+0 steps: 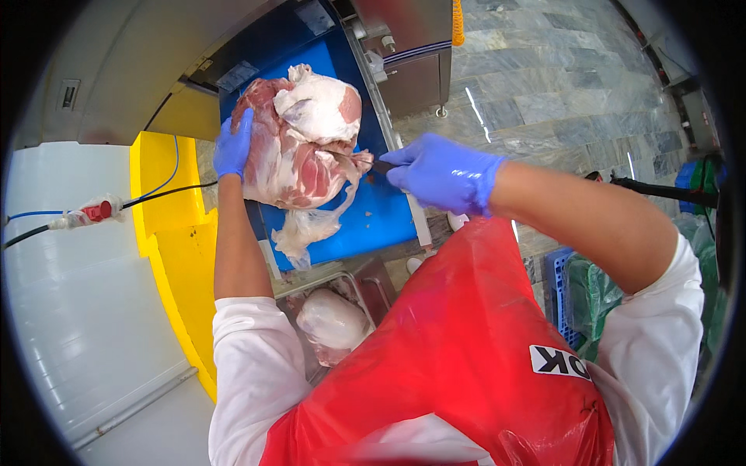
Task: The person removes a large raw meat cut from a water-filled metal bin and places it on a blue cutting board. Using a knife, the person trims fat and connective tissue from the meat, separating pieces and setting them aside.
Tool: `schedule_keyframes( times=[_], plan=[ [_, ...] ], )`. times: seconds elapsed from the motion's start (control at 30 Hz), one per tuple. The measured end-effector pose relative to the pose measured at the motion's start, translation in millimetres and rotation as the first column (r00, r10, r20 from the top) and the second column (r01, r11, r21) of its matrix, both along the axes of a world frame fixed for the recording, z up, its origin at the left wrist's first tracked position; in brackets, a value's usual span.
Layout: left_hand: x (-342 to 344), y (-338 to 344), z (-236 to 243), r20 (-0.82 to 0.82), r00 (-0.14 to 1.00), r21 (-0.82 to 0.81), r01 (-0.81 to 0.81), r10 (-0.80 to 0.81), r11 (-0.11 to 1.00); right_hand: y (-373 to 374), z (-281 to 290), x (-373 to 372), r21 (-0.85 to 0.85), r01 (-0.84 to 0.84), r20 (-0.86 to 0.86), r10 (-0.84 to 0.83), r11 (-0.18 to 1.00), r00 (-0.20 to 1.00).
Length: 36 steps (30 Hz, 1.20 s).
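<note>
A large raw cut of meat [291, 167], pink with thick white fat, lies on the blue conveyor belt [381, 225]. My left hand [233, 145], in a blue glove, rests with its fingers stretched along the cut's left edge. In my right hand [447, 172], also gloved in blue, is a knife [381, 165], its handle mostly hidden by the closed fingers. The blade points left into the right side of the meat, and part of it is out of sight there. A loose pale flap of membrane and fat [307, 233] hangs off the near side of the cut.
Below the belt's near end stands a metal bin [377, 283] holding another pale piece of meat [334, 320]. A yellow step [175, 241] and a cable with a red connector [99, 210] are on the left. Blue crates [559, 287] with green plastic stand at right.
</note>
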<state>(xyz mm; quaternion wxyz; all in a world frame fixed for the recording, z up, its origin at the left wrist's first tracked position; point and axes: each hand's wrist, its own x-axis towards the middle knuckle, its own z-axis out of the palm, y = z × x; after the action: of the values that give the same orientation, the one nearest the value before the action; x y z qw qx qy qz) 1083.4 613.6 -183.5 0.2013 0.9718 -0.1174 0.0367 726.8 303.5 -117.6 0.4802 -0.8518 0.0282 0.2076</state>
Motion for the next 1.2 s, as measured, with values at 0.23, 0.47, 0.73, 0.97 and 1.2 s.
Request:
schedule_keyframes(
  times=[0.23,0.47,0.73,0.97,1.2],
  plan=[
    [-18.3,10.9,-7.3,0.076,0.99,-0.106,-0.114,0.122,0.988,47.9,-88.4,-17.7,0.047,0.381,0.358,-0.372,0.923,0.857],
    [-9.9,12.3,-11.6,0.071,0.991,-0.135,-0.103,0.113,0.986,77.3,-130.8,-28.7,-0.061,0.49,0.528,-0.388,0.869,0.755],
    [29.9,28.2,-22.1,-0.046,0.997,-0.167,-0.069,0.062,0.984,97.5,-119.3,-37.4,0.572,0.474,0.209,-0.677,0.67,0.706],
    [26.7,22.7,-12.4,-0.085,0.995,-0.214,0.034,-0.053,0.976,139.4,-150.8,-60.2,0.539,0.529,0.255,-0.726,0.655,0.639],
    [15.9,13.3,-3.1,-0.043,0.996,-0.164,0.066,-0.074,0.984,164.0,-212.9,-60.6,0.456,0.566,0.336,-0.721,0.687,0.606]
  ],
)
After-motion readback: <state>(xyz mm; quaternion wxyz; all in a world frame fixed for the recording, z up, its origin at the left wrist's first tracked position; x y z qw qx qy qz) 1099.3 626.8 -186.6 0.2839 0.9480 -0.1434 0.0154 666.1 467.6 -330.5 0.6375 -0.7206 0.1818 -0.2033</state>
